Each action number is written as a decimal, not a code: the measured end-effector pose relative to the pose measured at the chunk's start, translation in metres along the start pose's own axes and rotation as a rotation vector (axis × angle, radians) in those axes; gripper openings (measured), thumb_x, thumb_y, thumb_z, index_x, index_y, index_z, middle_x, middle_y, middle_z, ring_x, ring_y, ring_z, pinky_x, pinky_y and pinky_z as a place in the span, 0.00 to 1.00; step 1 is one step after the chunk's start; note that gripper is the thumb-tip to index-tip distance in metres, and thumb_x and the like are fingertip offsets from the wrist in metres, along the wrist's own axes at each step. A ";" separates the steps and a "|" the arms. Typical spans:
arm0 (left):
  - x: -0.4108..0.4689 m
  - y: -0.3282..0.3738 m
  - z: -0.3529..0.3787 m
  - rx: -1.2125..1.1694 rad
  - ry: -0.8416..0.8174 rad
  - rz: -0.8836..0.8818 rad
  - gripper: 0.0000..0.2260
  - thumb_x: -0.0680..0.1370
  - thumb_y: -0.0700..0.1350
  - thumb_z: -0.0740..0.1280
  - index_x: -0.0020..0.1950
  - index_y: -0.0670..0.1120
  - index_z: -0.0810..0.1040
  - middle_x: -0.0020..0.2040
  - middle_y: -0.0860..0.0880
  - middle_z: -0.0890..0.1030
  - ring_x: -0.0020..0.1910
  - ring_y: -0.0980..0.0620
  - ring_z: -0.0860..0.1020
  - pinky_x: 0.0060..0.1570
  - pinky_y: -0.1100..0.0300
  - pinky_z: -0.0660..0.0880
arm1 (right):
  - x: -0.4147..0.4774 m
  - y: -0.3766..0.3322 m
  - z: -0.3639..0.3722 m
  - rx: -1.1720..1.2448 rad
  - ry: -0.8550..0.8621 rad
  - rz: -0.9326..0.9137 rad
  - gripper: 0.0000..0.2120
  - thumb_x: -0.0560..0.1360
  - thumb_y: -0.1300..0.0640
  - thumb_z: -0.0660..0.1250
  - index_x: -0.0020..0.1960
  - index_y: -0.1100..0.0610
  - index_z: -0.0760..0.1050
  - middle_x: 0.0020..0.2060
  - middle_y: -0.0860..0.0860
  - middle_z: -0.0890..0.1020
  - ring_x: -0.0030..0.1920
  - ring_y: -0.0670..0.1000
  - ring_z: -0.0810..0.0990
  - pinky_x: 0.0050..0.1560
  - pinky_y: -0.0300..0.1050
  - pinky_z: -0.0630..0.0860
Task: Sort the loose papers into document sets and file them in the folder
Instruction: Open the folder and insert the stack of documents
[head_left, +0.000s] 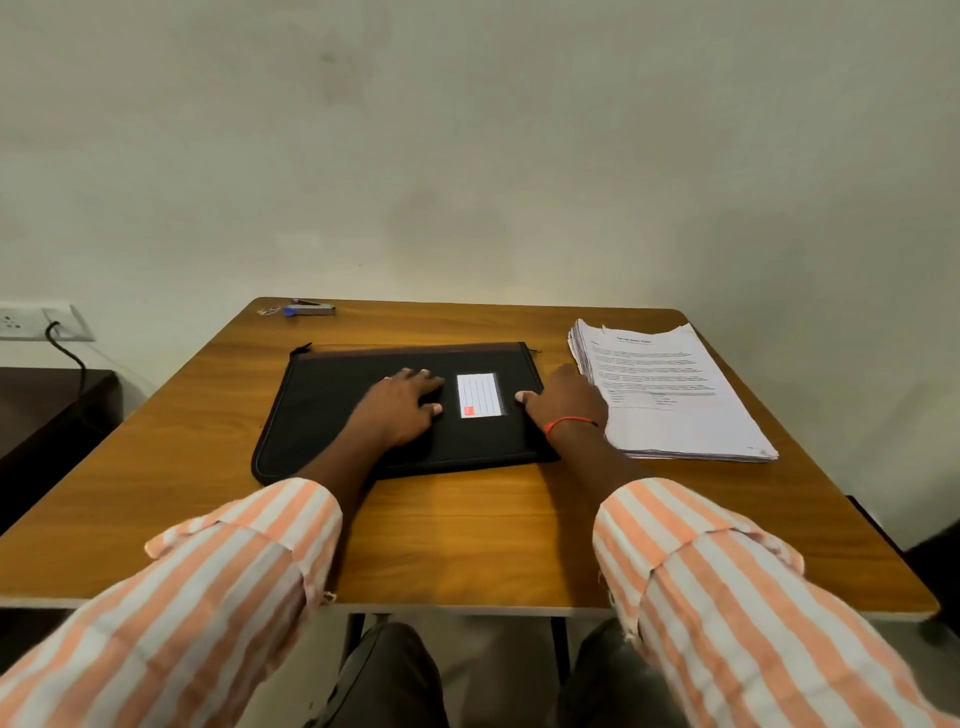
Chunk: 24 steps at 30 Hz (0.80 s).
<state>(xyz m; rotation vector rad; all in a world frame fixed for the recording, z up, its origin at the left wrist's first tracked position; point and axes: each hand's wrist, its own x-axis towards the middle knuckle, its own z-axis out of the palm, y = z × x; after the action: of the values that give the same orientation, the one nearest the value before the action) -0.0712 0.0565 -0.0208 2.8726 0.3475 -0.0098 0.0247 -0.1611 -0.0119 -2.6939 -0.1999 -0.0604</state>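
Now: black zip folder (322, 415) closed, flat, mid-table (467, 545). L hand (402, 410) lies flat on cover, fingers spread. R hand (563, 402) at folder's rt edge, thumb on top; grip unclear. Loose paper stack (675, 400) just beside, rt.

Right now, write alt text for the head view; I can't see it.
The left hand lies flat on a black fabric zip folder on a brown wooden table; the right hand touches its right edge. A stack of printed white papers lies beside it.
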 end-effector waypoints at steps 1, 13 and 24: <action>0.001 0.013 0.003 -0.035 -0.020 0.043 0.27 0.83 0.59 0.61 0.81 0.56 0.60 0.83 0.50 0.57 0.82 0.46 0.52 0.79 0.43 0.51 | 0.005 0.004 -0.003 0.008 -0.013 -0.001 0.24 0.74 0.38 0.71 0.58 0.56 0.74 0.50 0.55 0.82 0.50 0.58 0.82 0.42 0.47 0.75; -0.004 0.054 0.026 -0.014 -0.056 0.383 0.43 0.71 0.77 0.60 0.81 0.59 0.59 0.83 0.54 0.56 0.82 0.50 0.49 0.80 0.43 0.44 | 0.076 0.001 -0.001 -0.016 -0.056 -0.168 0.15 0.80 0.61 0.65 0.66 0.56 0.76 0.60 0.59 0.80 0.58 0.60 0.80 0.59 0.50 0.78; 0.001 0.054 0.029 0.084 -0.031 0.443 0.38 0.74 0.75 0.59 0.80 0.62 0.60 0.82 0.55 0.57 0.82 0.49 0.52 0.80 0.39 0.45 | 0.129 -0.010 0.022 -0.172 -0.106 -0.315 0.09 0.78 0.63 0.61 0.54 0.53 0.77 0.50 0.55 0.80 0.47 0.56 0.79 0.53 0.51 0.78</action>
<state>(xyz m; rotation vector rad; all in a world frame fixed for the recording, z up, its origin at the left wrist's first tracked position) -0.0568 -0.0015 -0.0361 2.9615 -0.3057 0.0110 0.1512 -0.1259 -0.0175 -2.8118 -0.6795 -0.0303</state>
